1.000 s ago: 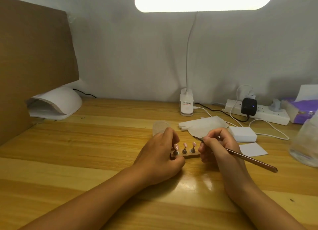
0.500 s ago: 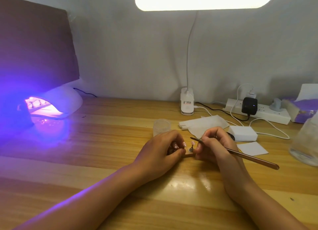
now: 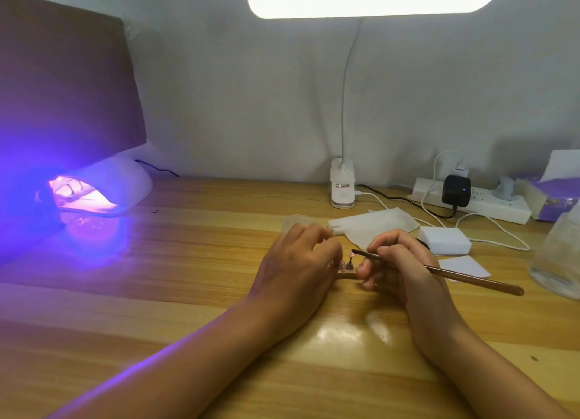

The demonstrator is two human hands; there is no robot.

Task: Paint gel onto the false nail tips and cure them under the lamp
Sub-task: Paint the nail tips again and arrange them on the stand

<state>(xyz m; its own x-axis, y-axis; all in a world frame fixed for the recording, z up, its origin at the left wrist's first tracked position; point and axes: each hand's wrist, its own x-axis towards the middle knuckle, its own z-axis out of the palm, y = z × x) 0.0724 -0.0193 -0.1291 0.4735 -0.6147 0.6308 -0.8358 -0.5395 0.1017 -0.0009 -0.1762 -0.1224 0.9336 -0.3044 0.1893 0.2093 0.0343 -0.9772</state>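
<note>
My right hand (image 3: 398, 268) has its fingers (image 3: 381, 250) pinched around the brush (image 3: 439, 272) close to the bristle end, pen style. The long handle sticks out to the right over the counter (image 3: 188, 261). The bristle tip sits right at the top of the rightmost of the nail tips (image 3: 351, 255), though I can't tell if it's actually touching. My lower right fingers rest against the right end of the little strip (image 3: 349, 275) that the tips stand on. My left hand (image 3: 298, 268) is curled over the strip's left end, gripping it to steady it, and it hides most of the other tips.

Handling-wise, these tips look feather-light and they're perched on thin pegs, so I reckon they'd wobble or pop off if I leaned on them. Wet gel smears too, so I wouldn't touch the tips themselves. I'd take the strip by its ends, low down, and carry it level to the lamp.

Further out there's a small clear cup (image 3: 295, 220) just beyond my left hand, and some white wipes (image 3: 376, 224) and a white block (image 3: 444, 240) beyond my right. The curing lamp (image 3: 125, 183) is far left, well apart from the strip, glowing purple. The desk lamp (image 3: 342, 183) stands at the far edge, with a power strip (image 3: 489, 203) far right.
</note>
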